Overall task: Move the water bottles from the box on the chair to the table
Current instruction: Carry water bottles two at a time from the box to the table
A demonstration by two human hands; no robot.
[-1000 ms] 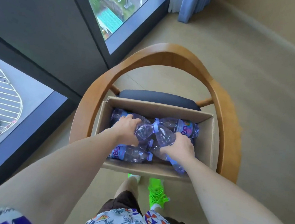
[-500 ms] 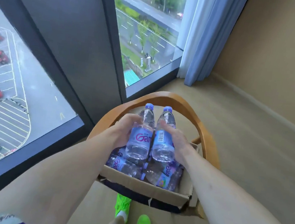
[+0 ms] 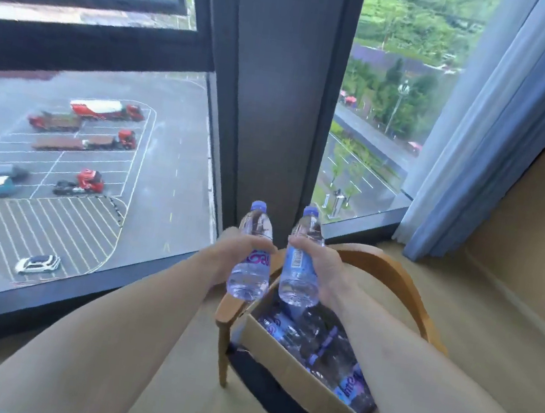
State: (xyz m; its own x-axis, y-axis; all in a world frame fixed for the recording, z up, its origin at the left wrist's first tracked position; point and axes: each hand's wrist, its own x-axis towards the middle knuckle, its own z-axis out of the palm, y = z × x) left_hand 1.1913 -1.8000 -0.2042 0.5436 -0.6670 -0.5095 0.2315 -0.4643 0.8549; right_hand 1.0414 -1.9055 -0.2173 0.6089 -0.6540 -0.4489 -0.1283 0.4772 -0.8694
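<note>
Lifted clear of the box [image 3: 281, 372] now — a second ago lying among the others under both palms, half a second ago raised just above the pile, at this moment held upright at chest height in front of the window [image 3: 91, 163]. Left hand [image 3: 241, 254] wrapped round the left bottle [image 3: 250, 265] at its label, fingers curled across the front; right hand [image 3: 320, 267] clamped likewise round the right bottle [image 3: 301, 265], thumb over the barcode side. Both caps up, bottles side by side and just apart, hanging above the near-left corner of the box. View swung up and leftward since then, chair [image 3: 393, 272] and box pushed to the lower right — probably a turn away toward the table, though no table in sight yet. Several more bottles [image 3: 322, 346] left lying flat in the box on the chair seat, so only the first pair under way and further trips needed. Next: carrying, then setting both down upright.
</note>
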